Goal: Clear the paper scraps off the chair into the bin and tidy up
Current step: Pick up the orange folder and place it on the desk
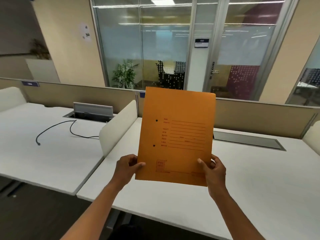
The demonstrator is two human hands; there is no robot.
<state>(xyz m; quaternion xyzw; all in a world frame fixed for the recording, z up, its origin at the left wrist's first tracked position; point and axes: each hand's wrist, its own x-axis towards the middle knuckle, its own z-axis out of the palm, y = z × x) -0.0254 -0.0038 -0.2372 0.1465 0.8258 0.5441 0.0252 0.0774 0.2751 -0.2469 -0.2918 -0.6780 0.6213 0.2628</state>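
Observation:
An orange cardboard file folder [178,129] with printed red lines and two punched holes stands upright in the air above a white desk [251,184]. My left hand [127,169] pinches its lower left edge, thumb on the front. My right hand [213,171] pinches its lower right edge the same way. No chair, paper scraps or bin are in view.
A second white desk [43,153] lies to the left with a loose black cable [57,129] and an open cable hatch [90,113]. A cream divider [117,129] separates the desks. Beige partition panels [259,116] run behind, glass office walls and a door beyond.

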